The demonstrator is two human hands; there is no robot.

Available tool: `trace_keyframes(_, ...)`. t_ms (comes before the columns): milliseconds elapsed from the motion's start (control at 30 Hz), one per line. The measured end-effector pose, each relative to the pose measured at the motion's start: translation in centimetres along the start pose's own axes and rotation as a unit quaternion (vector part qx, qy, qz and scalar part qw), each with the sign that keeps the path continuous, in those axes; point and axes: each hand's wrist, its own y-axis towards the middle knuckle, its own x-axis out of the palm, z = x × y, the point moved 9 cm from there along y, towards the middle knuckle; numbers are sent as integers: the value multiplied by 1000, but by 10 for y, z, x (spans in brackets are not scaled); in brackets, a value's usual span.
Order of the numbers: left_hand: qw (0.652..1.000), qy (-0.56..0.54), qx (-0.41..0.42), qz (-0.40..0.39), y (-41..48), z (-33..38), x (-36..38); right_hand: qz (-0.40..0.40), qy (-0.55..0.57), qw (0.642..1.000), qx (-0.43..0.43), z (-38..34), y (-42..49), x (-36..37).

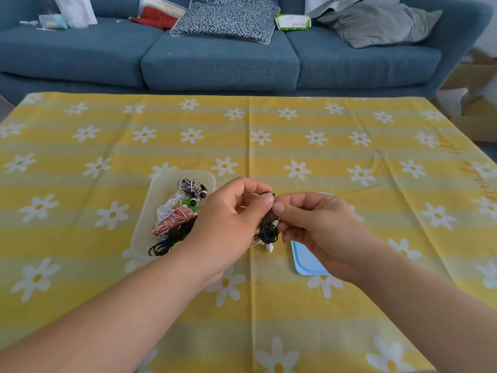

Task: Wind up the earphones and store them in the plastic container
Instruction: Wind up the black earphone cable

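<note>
- Head view: the left hand and right hand meet above the tablecloth, just right of the container. Both pinch the black earphones with curled fingers.
- That bundle looks mostly wound, and the hands seem to be tucking in its end.
- Done: a striped set, a red-white set and others lie coiled in the container.
- Left: finish this coil and drop it in. A white-tipped cord under the hands may need winding. The lid lies off to the right.

yellow daisy tablecloth; black earphones
</note>
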Motion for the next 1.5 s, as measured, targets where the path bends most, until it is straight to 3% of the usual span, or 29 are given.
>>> trace_keyframes(167, 998, -28, -43, 25, 6, -9, 1, -1, -41, 999, 21, 2, -1, -8)
trace_keyframes(267, 998, -32, -57, 19, 7, -12, 4, 110, -36, 993, 34, 0, 3, -40)
trace_keyframes(400, 998, -10, -64, 7, 5, -14, 7, 239, -233, 943, 15, -11, 5, -82)
trace_keyframes(700, 995, -33, -90, 11, 0, -14, -2, 217, -473, 854, 22, -1, 41, -75)
trace_keyframes(867, 994, -59, -89, 9, 3, -10, -4, 219, -514, 829, 13, -5, 43, -68)
trace_keyframes(933, 994, -67, -86, 12, 4, -7, -5, 221, -490, 843, -3, -13, 37, -64)
trace_keyframes(1000, 993, -77, -83, 15, 4, -5, -8, 217, -422, 880, -22, -22, 30, -56)
trace_keyframes(1100, 994, -77, -77, 16, 4, -2, -10, 175, -234, 956, -27, -27, 18, -36)
trace_keyframes(1167, 995, -74, -72, 11, 4, -1, -10, 123, -111, 986, -19, -26, 12, -22)
trace_keyframes(1267, 996, -69, -64, -2, 3, 1, -8, 63, -8, 998, 5, -19, 6, -8)
trace_keyframes(1500, 998, -52, -22, -8, 1, 9, -6, 10, 65, 998, 22, -18, 4, 1)
